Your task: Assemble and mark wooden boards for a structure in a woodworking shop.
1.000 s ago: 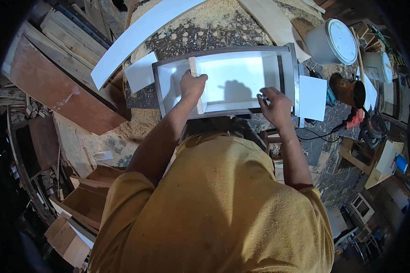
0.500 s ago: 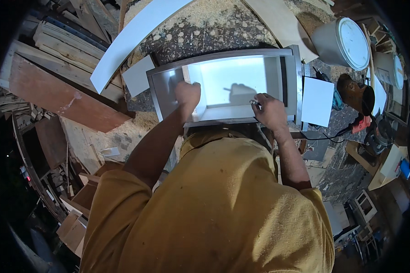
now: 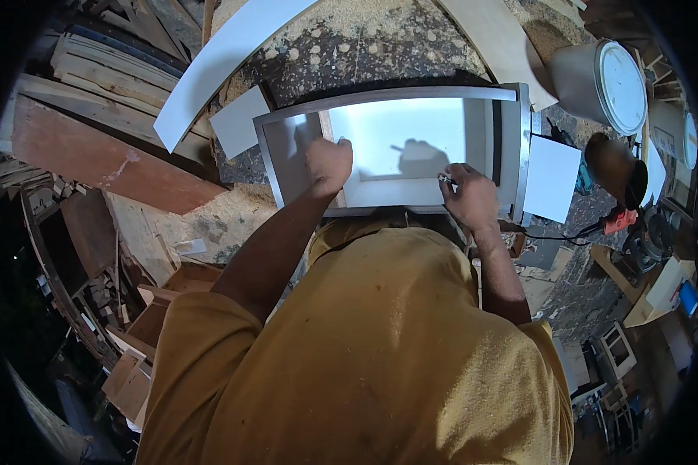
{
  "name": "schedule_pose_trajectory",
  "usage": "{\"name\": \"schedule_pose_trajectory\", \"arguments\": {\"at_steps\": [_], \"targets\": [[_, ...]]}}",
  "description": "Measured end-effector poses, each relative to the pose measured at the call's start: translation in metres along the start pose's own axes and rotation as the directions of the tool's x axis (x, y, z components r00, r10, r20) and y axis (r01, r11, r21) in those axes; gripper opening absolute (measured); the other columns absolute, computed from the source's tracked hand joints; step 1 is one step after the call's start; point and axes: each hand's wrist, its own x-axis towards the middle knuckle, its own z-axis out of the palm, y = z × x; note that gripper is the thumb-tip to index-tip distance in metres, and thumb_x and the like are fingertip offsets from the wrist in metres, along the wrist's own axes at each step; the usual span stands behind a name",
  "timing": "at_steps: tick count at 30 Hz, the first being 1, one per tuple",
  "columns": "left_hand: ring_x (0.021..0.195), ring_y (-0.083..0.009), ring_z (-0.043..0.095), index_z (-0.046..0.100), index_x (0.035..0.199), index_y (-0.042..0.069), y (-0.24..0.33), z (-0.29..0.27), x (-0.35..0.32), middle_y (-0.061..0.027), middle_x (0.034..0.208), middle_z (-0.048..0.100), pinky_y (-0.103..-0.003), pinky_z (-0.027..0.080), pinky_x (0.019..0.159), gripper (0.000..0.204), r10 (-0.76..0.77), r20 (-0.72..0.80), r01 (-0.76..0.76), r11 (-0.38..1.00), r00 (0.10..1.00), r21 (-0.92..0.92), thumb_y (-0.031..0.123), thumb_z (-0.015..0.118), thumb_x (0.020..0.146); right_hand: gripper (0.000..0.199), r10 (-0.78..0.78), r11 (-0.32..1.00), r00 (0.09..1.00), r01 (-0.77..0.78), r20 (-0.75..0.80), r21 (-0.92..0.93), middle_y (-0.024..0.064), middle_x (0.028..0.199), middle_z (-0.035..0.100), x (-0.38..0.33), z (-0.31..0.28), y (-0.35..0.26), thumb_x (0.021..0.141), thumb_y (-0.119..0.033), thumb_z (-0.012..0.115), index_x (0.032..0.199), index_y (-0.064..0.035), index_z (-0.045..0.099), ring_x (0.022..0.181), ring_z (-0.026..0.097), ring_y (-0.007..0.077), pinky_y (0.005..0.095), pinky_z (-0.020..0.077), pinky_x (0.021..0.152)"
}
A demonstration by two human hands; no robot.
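A long wooden drawer case [image 3: 411,94] with greyish edges lies on the work table in front of me. Inside it is a white-lined box [image 3: 380,124], brightly lit. My left hand [image 3: 329,164] is closed over the top edge of this box's left wall, thumb on the inner side. At the near right part of the box, my right hand [image 3: 471,197] pinches a small shiny metal piece [image 3: 445,179], whose exact kind I cannot make out. The shadow of that hand, with a thin tip sticking out, falls on the white bottom.
White panels [image 3: 554,178] lie at both ends of the case, and a curved white strip [image 3: 209,77] is beyond it. A lidded bucket [image 3: 597,85] stands far right, near a corded power tool [image 3: 619,220]. Stacked boards [image 3: 108,70] and a reddish-brown plank [image 3: 108,159] are on the left.
The whole view has shifted a little, so the case and both hands appear slightly further right and lower. Both hands keep about the same hold.
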Motion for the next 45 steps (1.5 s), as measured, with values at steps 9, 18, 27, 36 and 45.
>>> {"name": "schedule_pose_trajectory", "arguments": {"at_steps": [9, 18, 27, 36, 45], "targets": [[0.092, -0.0442, 0.064, 0.06, 0.105, -0.009, -0.003, 0.002, 0.001, -0.0317, 0.094, 0.064, -0.048, 0.051, 0.085, 0.04, 0.065, -0.07, -0.077, 0.98, 0.995, -0.184, 0.013, 0.059, 0.072, 0.022, -0.052, 0.998, 0.997, 0.049, -0.053, -0.05, 0.0146, 0.089, 0.067, -0.003, 0.009, 0.003, 0.08, -0.022, 0.065, 0.096, -0.007, 0.063, 0.08, 0.066, 0.0331, 0.0423, 0.0533, 0.071], [0.102, -0.0342, 0.063, 0.051, 0.123, -0.002, -0.027, 0.001, 0.001, -0.0216, 0.109, 0.065, -0.041, 0.048, 0.09, 0.056, 0.303, -0.02, -0.256, 0.766, 0.953, -0.589, 0.028, 0.067, 0.079, 0.022, -0.129, 0.987, 0.989, 0.121, -0.077, -0.103, 0.0166, 0.08, 0.064, -0.001, 0.01, -0.002, 0.083, -0.026, 0.063, 0.084, -0.0042, 0.063, 0.075, 0.063, 0.0348, 0.0424, 0.0509, 0.068], [0.098, -0.0429, 0.062, 0.058, 0.107, -0.01, 0.001, -0.017, 0.015, -0.0311, 0.101, 0.063, -0.045, 0.05, 0.087, 0.042, 0.207, 0.131, -0.113, 0.85, 0.969, -0.514, 0.02, 0.061, 0.079, 0.025, -0.104, 0.987, 0.992, 0.094, -0.078, -0.128, 0.0191, 0.077, 0.062, 0.001, 0.013, 0.001, 0.085, -0.028, 0.061, 0.082, -0.0029, 0.061, 0.076, 0.062, 0.0377, 0.045, 0.049, 0.068], [0.1, -0.0435, 0.061, 0.055, 0.103, -0.014, -0.001, 0.0, 0.022, -0.0331, 0.101, 0.062, -0.047, 0.049, 0.09, 0.037, 0.227, 0.025, -0.2, 0.9, 0.974, -0.388, 0.013, 0.055, 0.077, 0.025, -0.075, 0.988, 0.995, 0.065, -0.069, -0.141, 0.0182, 0.076, 0.063, 0.002, 0.014, -0.001, 0.085, -0.028, 0.06, 0.083, -0.003, 0.062, 0.075, 0.063, 0.037, 0.0444, 0.0499, 0.068], [0.102, -0.0401, 0.061, 0.054, 0.117, -0.011, -0.042, 0.011, 0.032, -0.03, 0.106, 0.063, -0.044, 0.047, 0.091, 0.061, 0.457, 0.067, -0.387, 0.813, 0.887, -0.435, 0.04, 0.061, 0.084, 0.026, -0.124, 0.983, 0.988, 0.11, -0.09, -0.148, 0.02, 0.076, 0.062, 0.001, 0.013, -0.002, 0.085, -0.028, 0.061, 0.081, -0.0025, 0.061, 0.075, 0.062, 0.0385, 0.0451, 0.0495, 0.067]]}}
